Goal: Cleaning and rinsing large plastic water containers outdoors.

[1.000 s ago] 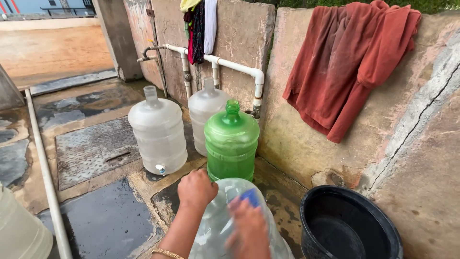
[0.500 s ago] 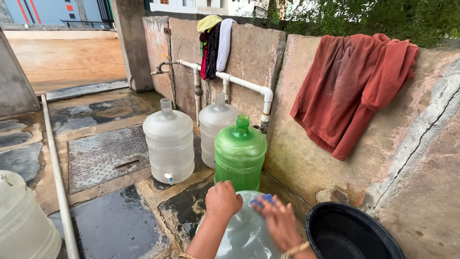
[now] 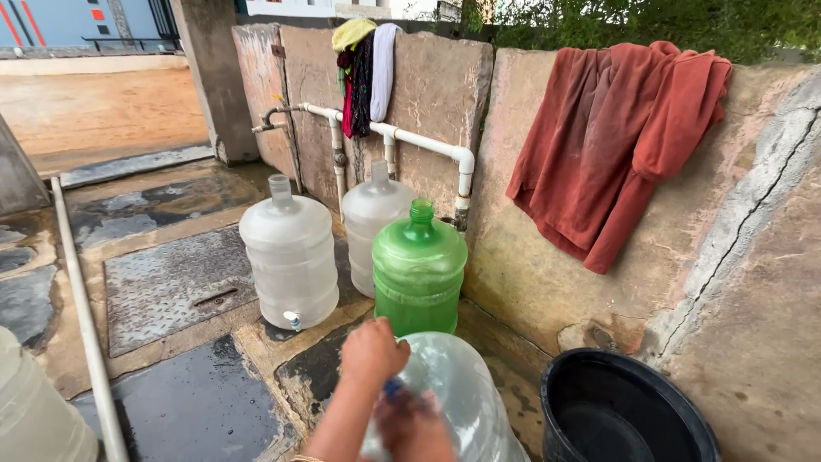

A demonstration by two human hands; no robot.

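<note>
wall (image 3: 547, 282): a rough stone wall is seen behind everything, with a rust-red cloth (image 3: 624, 145) draped over its top and a white pipe (image 3: 410, 141) run along it.
floor (image 3: 171, 402): wet stone slabs are seen underfoot, with a metal cover plate (image 3: 171, 282) set into them.
black tub (image 3: 629, 415): it is stood on the floor just right of the held jug, and no water is made out inside.
clear jug (image 3: 466, 393): a large clear water jug is held at the bottom of the view, in front of the green jug. it is tipped off upright, its long axis slanted, its rounded shoulder turned up and away and its neck end pointed down toward the person.
green jug (image 3: 419, 269): it is stood upright, uncapped, just beyond the clear jug.
white jugs: one with a small tap (image 3: 289, 257) and one by the pipe (image 3: 376, 214) are stood upright, mouths up.
left hand (image 3: 372, 351): it is laid on the jug's upper side, fingers curled together against the plastic.
right hand (image 3: 410, 423): it is blurred at the jug's near end, where something small and blue (image 3: 393, 389) is seen; whether the fingers are closed on it cannot be told.
progress: the work is judged mid-way on this one jug; three more are left standing.
</note>
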